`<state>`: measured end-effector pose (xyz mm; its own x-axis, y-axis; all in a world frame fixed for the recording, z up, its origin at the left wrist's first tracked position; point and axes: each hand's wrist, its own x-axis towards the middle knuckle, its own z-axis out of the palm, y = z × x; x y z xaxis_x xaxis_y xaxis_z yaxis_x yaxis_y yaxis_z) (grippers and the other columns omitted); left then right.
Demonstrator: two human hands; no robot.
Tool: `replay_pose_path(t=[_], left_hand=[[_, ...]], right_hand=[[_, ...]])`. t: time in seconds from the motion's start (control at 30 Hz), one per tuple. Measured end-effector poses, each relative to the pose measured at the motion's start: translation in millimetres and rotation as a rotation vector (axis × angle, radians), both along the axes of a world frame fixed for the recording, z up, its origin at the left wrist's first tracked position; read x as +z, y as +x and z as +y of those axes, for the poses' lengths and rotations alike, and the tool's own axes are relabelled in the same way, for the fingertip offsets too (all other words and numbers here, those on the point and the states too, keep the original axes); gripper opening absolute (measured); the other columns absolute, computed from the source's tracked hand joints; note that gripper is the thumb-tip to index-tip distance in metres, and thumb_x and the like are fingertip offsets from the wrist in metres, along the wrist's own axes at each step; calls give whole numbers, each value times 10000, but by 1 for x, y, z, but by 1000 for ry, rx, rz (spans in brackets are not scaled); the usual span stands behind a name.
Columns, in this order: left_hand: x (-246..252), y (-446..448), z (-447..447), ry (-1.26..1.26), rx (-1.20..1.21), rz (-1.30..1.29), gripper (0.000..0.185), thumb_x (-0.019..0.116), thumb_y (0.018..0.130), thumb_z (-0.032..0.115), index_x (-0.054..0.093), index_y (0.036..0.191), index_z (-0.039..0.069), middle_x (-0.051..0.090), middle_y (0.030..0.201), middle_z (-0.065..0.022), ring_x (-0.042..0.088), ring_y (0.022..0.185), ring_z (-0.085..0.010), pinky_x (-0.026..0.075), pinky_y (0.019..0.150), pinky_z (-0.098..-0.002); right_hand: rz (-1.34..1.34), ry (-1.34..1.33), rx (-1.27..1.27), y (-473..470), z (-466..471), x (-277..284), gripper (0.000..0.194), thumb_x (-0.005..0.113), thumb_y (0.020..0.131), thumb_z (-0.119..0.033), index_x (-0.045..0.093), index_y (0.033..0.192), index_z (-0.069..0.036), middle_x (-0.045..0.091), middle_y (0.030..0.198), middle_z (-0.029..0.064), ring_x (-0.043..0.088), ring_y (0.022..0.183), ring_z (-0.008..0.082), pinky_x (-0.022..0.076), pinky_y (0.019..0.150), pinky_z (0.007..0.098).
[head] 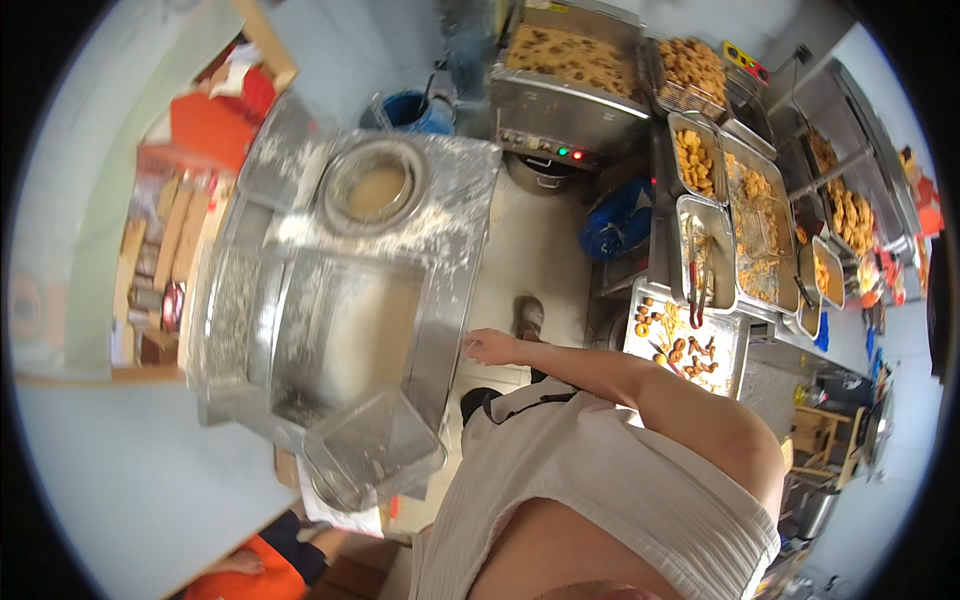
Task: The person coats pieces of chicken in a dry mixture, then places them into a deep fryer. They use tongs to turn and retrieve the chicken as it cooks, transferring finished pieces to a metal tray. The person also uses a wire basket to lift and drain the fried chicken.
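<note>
My right hand (491, 348) hangs by the near edge of a stainless-steel breading table (442, 315), with its fingers slightly apart and nothing seen in them. Whether the fingertips touch the edge I cannot tell. My left hand is out of view. Before me, the table's sunken basin (382, 330) holds pale flour. A round metal bowl (328, 199) with cloudy liquid is set into the table behind it, and loose flour (390, 241) lies scattered around. A clear plastic cover (375, 442) slants over the table's near left corner.
A deep fryer (574, 109) with food frying in oil stands ahead. To the right are a basket of fried pieces (690, 67), steel trays (787, 247), red-handled tongs (697, 300) and a tray of snacks (637, 341). A blue bin (416, 112) stands behind the table; a person in orange (251, 574) is lower left.
</note>
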<state>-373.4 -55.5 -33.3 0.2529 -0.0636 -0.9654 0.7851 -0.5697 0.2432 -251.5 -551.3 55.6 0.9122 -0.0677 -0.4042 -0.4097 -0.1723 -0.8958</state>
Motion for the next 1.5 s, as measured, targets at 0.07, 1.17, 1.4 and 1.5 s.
replay_pose_path(t=[0.07, 1.17, 1.4, 1.5], left_hand=[[5, 28, -44, 8, -69, -27, 240, 622, 834, 184, 549, 1037, 78, 626, 806, -84, 624, 698, -218, 524, 610, -382], [443, 898, -924, 665, -767, -1626, 671, 505, 863, 169, 280, 1489, 80, 83, 1590, -259, 544, 1235, -404, 470, 993, -493], [477, 1028, -953, 936, -864, -1618, 721, 543, 931, 371, 201, 1532, 167, 130, 1621, -99, 425, 1349, -394, 410, 1055, -559], [477, 1039, -966, 885, -792, -1620, 727, 539, 942, 389, 165, 1545, 228, 88, 1632, -59, 414, 1360, -380, 433, 1040, -541]], right_hand=[[-83, -170, -26, -10, -59, -8, 337, 537, 929, -287, 625, 1131, -32, 671, 913, 96, 638, 758, 201, 540, 706, 351], [5, 265, -1228, -30, -580, 66, 353, 640, 899, -217, 582, 1190, -24, 676, 1062, 111, 664, 868, 183, 521, 710, 272], [-3, 180, -1091, 44, -625, 98, 370, 633, 910, -245, 575, 1202, -26, 661, 1075, 100, 648, 862, 157, 515, 731, 254], [78, 144, -1066, 60, -631, 102, 404, 637, 913, -266, 573, 1198, 13, 658, 1079, 119, 646, 885, 164, 521, 767, 281]])
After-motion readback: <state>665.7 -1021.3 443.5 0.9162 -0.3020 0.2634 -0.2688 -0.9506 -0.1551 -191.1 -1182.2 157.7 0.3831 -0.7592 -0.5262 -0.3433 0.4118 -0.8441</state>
